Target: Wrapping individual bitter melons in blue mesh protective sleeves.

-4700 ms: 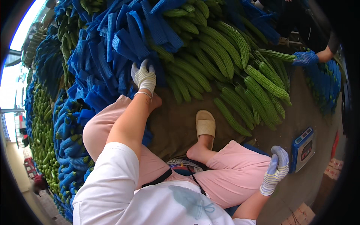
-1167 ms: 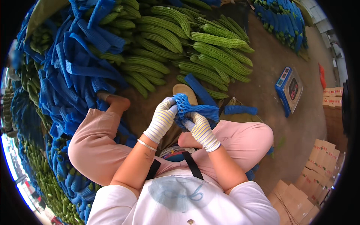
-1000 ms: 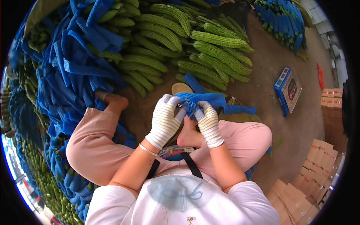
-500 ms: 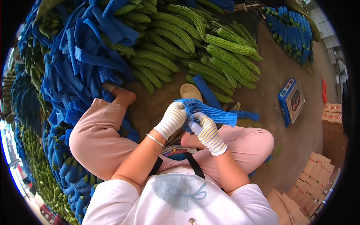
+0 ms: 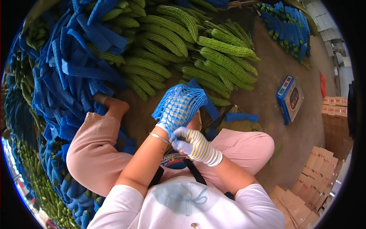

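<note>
On a brown floor [image 5: 303, 135], a person [image 5: 185, 204] in a white shirt and pink trousers sits with knees spread before a heap of blue mesh sleeves [image 5: 70, 72] at left and a pile of long, ridged green gourds [image 5: 173, 44] ahead. Printed cartons [image 5: 312, 177] stack up at lower right; blue-netted vegetables [image 5: 288, 30] lie in rows at upper right, with a blue-framed scale [image 5: 291, 100] nearer the right knee. Above the lap, one open-weave blue sleeve [image 5: 188, 95] stretches over the striped-gloved left hand [image 5: 173, 110], whose own grip cannot be made out through the mesh. The gloved right hand [image 5: 196, 145] pinches the sleeve's gathered lower end in its grip, just beside the left wrist's pale bracelet [image 5: 159, 137]
</note>
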A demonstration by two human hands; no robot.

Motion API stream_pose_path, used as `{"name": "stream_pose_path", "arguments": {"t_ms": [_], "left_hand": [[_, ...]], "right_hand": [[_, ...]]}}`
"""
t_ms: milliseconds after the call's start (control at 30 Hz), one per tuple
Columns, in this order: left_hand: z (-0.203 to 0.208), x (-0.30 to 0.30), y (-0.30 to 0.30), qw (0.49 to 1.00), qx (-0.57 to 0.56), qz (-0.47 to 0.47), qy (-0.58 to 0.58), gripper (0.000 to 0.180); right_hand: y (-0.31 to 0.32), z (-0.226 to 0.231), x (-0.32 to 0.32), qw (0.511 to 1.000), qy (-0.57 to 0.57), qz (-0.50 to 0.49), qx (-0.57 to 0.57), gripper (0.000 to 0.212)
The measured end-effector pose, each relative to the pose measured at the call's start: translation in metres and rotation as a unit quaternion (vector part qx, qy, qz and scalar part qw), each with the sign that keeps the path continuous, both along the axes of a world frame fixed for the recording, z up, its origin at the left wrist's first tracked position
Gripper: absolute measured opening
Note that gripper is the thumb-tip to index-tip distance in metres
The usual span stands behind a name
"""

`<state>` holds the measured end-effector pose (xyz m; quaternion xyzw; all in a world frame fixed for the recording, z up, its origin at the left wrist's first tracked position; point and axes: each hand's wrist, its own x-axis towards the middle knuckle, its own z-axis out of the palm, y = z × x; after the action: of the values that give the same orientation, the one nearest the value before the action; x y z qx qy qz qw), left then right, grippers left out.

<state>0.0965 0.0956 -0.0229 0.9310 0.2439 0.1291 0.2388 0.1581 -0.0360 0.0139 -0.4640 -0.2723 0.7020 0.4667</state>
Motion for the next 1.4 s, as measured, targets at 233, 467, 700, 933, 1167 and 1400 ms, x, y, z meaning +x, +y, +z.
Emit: {"name": "stream_pose_path", "arguments": {"t_ms": [233, 467, 700, 933, 1167, 1400], "left_hand": [[-0.014, -0.002, 0.01, 0.986, -0.026, 0.071, -0.151, 0.041], [-0.053, 0.002, 0.007, 0.636, 0.719, 0.025, 0.279, 0.028], [-0.083, 0.003, -0.028, 0.991, -0.114, 0.048, -0.044, 0.029], [-0.031, 0.01, -0.081, 0.774, -0.626, 0.055, -0.081, 0.117], [-0.019, -0.036, -0.096, 0.608, -0.678, 0.244, -0.333, 0.093], [-0.008, -0.087, -0.095, 0.387, -0.829, 0.275, -0.296, 0.065]], "right_hand": [[0.032, -0.011, 0.042, 0.967, -0.093, 0.228, 0.068, 0.016], [0.149, -0.073, 0.272, 0.408, -0.904, -0.002, 0.123, 0.044], [0.147, -0.032, 0.263, 0.427, -0.888, 0.172, -0.016, 0.051], [0.041, -0.069, 0.179, 0.877, -0.456, -0.151, -0.029, 0.051], [-0.002, -0.067, 0.033, 0.937, 0.229, -0.223, -0.141, 0.039], [-0.016, -0.047, 0.022, 0.901, 0.198, -0.046, -0.384, 0.026]]}}
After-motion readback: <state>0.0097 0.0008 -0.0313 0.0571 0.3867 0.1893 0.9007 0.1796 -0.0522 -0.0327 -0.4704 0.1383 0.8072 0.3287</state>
